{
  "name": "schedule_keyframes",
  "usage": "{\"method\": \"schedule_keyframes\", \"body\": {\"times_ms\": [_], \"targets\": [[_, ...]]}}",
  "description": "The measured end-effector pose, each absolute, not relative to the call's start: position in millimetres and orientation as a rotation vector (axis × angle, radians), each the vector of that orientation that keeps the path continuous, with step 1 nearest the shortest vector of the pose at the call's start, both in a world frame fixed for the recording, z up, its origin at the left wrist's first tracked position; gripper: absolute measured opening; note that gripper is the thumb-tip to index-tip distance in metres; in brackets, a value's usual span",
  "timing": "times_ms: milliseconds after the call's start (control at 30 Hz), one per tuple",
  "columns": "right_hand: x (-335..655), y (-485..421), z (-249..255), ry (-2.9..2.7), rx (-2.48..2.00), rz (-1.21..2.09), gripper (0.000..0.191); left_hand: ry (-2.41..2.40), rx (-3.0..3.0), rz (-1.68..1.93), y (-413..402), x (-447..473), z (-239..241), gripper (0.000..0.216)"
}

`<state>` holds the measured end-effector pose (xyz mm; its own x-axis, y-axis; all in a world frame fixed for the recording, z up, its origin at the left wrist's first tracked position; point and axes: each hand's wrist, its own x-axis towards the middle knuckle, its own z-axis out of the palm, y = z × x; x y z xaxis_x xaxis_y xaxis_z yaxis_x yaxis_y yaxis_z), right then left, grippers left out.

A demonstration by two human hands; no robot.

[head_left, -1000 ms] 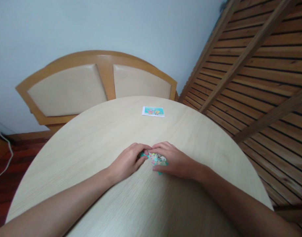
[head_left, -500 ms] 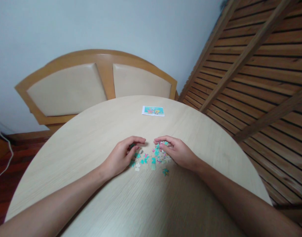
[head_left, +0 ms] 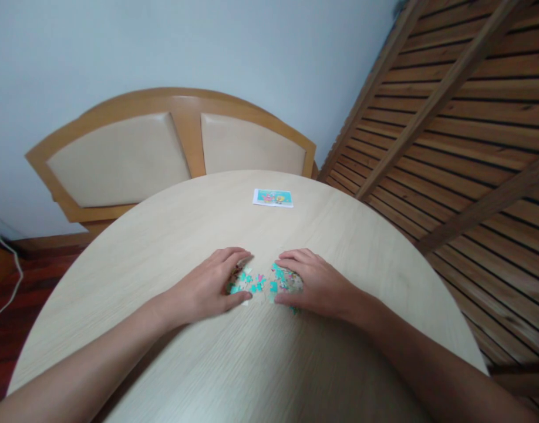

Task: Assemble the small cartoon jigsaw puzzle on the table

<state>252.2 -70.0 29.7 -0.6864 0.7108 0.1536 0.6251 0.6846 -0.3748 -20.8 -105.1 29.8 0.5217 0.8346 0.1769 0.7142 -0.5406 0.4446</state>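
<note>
Several small teal, pink and white jigsaw pieces (head_left: 256, 284) lie loose on a round pale wooden table (head_left: 172, 235). My left hand (head_left: 210, 285) lies palm down over the left part of the pile, fingers stretched out flat. My right hand (head_left: 311, 283) lies palm down over the right part, fingers stretched out too. Both hands cover some pieces; those in the gap between them show. Neither hand grips anything.
A small teal picture card (head_left: 273, 198) lies near the table's far edge. Behind the table stands a wooden bench back with two beige pads (head_left: 172, 153). A slatted wooden panel (head_left: 463, 129) leans at the right. A white cable (head_left: 9, 282) runs on the floor at the left.
A second ago both hands cupped the pieces in a tight heap. They drew apart, spilling the pieces out, and now lie flat on the spread pile.
</note>
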Motion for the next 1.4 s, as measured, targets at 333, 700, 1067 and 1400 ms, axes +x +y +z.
{"method": "schedule_keyframes", "body": {"times_ms": [333, 700, 1067, 1400], "targets": [[246.5, -65.6, 27.3, -2.498, -1.005, 0.455, 0.022, 1.34, 2.271, 0.585, -101.3, -14.9, 31.4, 0.026], [253.7, -60.6, 33.4, -2.263, -1.08, 0.584, 0.027, 1.356, 2.046, 0.666, -98.1, -18.9, 43.5, 0.028], [243.7, -79.7, 33.7, -2.626, -1.003, 0.426, 0.035, 1.292, 2.411, 0.333, -106.6, -29.7, 46.2, 0.038], [241.0, -73.8, 28.4, -2.621, -1.056, 0.348, 0.035, 1.239, 2.307, 0.639, -103.8, -18.6, 31.1, 0.029]]}}
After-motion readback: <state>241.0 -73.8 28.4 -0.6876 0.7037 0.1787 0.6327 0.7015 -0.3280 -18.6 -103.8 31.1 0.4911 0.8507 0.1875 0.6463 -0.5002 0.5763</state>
